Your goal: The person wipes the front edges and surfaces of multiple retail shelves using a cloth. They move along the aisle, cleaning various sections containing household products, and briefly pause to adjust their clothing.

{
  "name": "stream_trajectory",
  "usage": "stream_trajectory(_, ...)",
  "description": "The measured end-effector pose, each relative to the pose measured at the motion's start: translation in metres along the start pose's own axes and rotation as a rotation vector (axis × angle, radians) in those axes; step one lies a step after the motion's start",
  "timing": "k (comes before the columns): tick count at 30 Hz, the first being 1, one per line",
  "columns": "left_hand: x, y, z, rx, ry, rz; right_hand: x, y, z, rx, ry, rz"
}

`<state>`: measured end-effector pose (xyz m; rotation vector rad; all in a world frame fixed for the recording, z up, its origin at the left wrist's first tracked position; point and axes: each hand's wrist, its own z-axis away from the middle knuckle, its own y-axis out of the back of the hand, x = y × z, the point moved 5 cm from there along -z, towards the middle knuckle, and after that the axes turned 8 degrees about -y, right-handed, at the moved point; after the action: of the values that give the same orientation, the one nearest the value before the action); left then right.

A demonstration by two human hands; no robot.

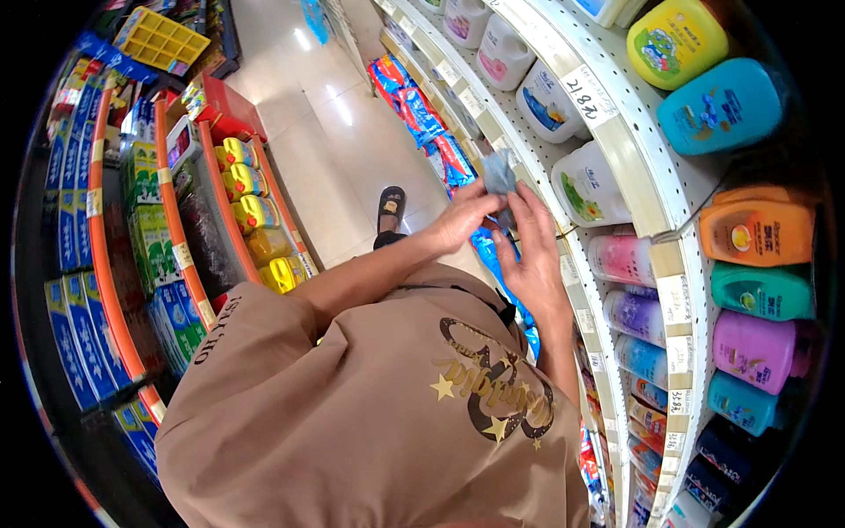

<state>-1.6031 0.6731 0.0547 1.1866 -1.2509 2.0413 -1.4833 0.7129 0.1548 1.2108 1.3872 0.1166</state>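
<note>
A small grey-blue cloth [499,173] is bunched between my two hands, in front of the right-hand shelves. My left hand [459,219] pinches it from the left with bent fingers. From the other side my right hand [536,254] meets the cloth, its fingers stretched along the edge and its thumb lower down. Part of the cloth is hidden behind the fingers. Just right of the hands, white detergent jugs [591,185] stand on a perforated white shelf [561,39].
Pink and purple bottles [620,257] and upper-shelf shampoo bottles [756,228] line the right side. Bagged goods [419,112] lie low by the tiled floor [330,132]. Orange-edged shelves [168,198] on the left hold boxes and yellow bottles [247,181]. A yellow compartment tray [162,39] sits far left.
</note>
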Motion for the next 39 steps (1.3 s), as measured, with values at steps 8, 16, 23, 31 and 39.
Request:
stream_trajectory(8,0.069,0.157,-0.12,0.029,-0.288,-0.784,-0.065,0.071,-0.077,0.6,0.055,0.398)
stream_trajectory(16,0.139,0.23,-0.266,-0.004,-0.575,-1.38,-0.042,0.047,-0.131,0.75,-0.265,0.646)
stream_trajectory(23,0.148,0.26,-0.358,-0.257,-0.671,-1.639,-0.025,0.019,-0.145,0.83,-0.404,0.735)
stream_trajectory(31,0.195,0.347,-0.436,-0.135,-0.677,-1.661,-0.011,0.019,-0.147,0.756,-0.442,0.961)
stream_trajectory(39,0.213,0.374,-0.486,-0.151,-0.471,-1.965,-0.013,0.016,-0.152,0.743,-0.475,0.996)
